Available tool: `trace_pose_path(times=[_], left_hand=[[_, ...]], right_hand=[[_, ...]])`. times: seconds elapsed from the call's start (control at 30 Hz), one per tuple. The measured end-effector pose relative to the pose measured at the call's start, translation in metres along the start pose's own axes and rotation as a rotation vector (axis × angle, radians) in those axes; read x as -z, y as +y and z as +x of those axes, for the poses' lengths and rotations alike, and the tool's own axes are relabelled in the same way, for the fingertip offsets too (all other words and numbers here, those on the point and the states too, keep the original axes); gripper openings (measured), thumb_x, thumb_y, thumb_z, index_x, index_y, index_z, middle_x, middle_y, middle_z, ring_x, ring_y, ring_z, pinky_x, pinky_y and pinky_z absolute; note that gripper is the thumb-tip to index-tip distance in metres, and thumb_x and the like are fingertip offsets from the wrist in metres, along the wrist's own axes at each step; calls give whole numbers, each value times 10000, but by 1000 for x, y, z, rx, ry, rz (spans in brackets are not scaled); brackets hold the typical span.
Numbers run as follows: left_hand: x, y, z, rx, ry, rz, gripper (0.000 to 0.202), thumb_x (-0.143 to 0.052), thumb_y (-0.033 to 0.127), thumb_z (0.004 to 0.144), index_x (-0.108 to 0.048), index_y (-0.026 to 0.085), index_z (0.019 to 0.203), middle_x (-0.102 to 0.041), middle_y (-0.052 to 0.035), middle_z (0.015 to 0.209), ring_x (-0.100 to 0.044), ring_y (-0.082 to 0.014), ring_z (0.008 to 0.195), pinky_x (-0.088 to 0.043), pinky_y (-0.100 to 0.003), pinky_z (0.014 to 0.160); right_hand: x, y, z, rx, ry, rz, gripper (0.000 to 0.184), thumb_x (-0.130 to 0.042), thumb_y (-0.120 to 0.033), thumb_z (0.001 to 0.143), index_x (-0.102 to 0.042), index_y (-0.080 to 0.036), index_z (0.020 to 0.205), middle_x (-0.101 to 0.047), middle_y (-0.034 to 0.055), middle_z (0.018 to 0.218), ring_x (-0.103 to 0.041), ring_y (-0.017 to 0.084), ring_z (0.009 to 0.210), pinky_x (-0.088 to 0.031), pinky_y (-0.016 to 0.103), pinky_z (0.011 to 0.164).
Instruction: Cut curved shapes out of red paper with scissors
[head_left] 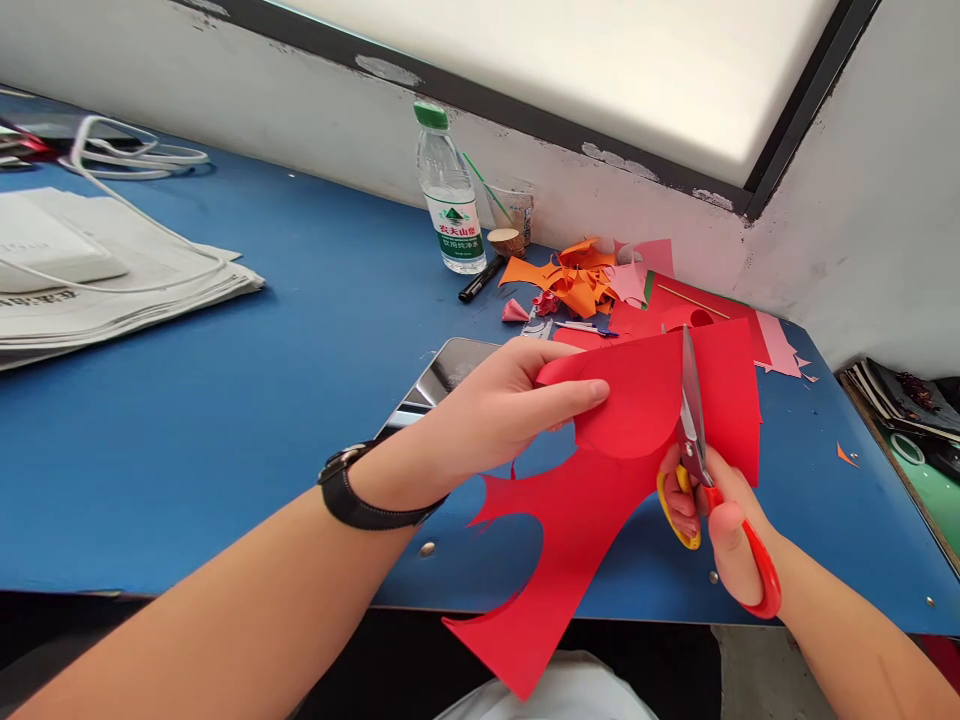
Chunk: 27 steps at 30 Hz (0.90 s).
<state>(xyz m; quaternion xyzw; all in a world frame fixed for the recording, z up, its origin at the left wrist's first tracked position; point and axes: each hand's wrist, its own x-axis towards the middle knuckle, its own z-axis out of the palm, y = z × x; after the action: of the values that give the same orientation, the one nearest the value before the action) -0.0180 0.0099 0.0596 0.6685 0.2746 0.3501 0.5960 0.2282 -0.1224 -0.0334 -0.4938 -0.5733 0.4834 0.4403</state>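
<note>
A sheet of red paper [559, 540] hangs over the front edge of the blue table, with curved pieces cut out of its left side. My left hand [517, 395] pinches a rounded part of this sheet, thumb on top and fingers mostly hidden beneath. In my right hand [731, 525] is a pair of scissors [691, 430] with one red and one yellow handle loop. Their blades point away from me and sit at the paper's curved cut, right of the rounded part. More red paper spreads behind and to the right of the blades.
Behind the hands lie orange paper scraps [585, 285], pink scraps [780, 345], a black marker [481, 280] and a pen. A water bottle [452, 200] and a cup [517, 210] stand by the wall. A phone [450, 365] lies beside my left wrist; newspapers [142, 300] are at left.
</note>
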Motion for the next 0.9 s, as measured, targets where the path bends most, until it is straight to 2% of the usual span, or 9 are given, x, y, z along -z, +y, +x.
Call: trace_pose_path(times=[0.03,0.1,0.27,0.5,0.67,0.77,0.9], left_hand=[[0,-1,0,5,11,0,342,-730,268,804,-535,211,529,-504,29,560,-418,-93,549,-343,-221,508],[1,-3,1,8,31,1,361,-745,272,799,-521,214,521,-515,28,567,-432,-95,555,-358,-217,507],[2,-7,0,2,46,3,385,-758,287,804,-508,218,520,-523,31,566,-441,-94,554,-369,-211,501],[4,-9,0,5,66,-15,416,-800,285,798,-493,223,523,-523,26,565,-479,-109,555,-405,-215,500],[2,-8,-1,3,68,-65,350,-812,285,792,-560,221,557,-583,4,612,-547,-139,615,-495,-233,559],[2,-8,0,-12,40,-32,387,-807,280,813,-542,220,537,-565,10,589,-528,-130,596,-471,-225,548],[2,-12,3,-14,48,-11,224,-803,298,839,-688,212,668,-666,-7,700,-598,-140,671,-521,-223,618]], right_hand=[[0,-2,1,-18,-14,22,900,-637,-1078,801,-711,-286,1222,-502,-40,829,-419,175,670,-389,346,604],[-1,-4,2,-44,-22,58,901,-654,-1096,754,-693,-315,1202,-458,-47,821,-370,186,683,-347,367,623],[-1,-5,4,-39,-34,71,857,-678,-1073,770,-682,-332,1200,-443,-55,814,-340,185,680,-312,371,618],[5,-2,2,-39,-56,-104,895,-621,-1099,776,-604,-340,1250,-450,-67,826,-365,176,650,-321,363,606],[3,-2,3,-57,-76,-104,929,-563,-1118,786,-589,-343,1297,-463,-58,888,-375,176,685,-325,364,626],[4,-2,3,-56,-104,-116,932,-596,-1108,779,-593,-348,1319,-449,-58,887,-365,179,702,-314,364,636],[4,-3,3,-50,-120,-146,925,-597,-1095,796,-620,-340,1330,-446,-55,865,-363,178,703,-309,357,628]])
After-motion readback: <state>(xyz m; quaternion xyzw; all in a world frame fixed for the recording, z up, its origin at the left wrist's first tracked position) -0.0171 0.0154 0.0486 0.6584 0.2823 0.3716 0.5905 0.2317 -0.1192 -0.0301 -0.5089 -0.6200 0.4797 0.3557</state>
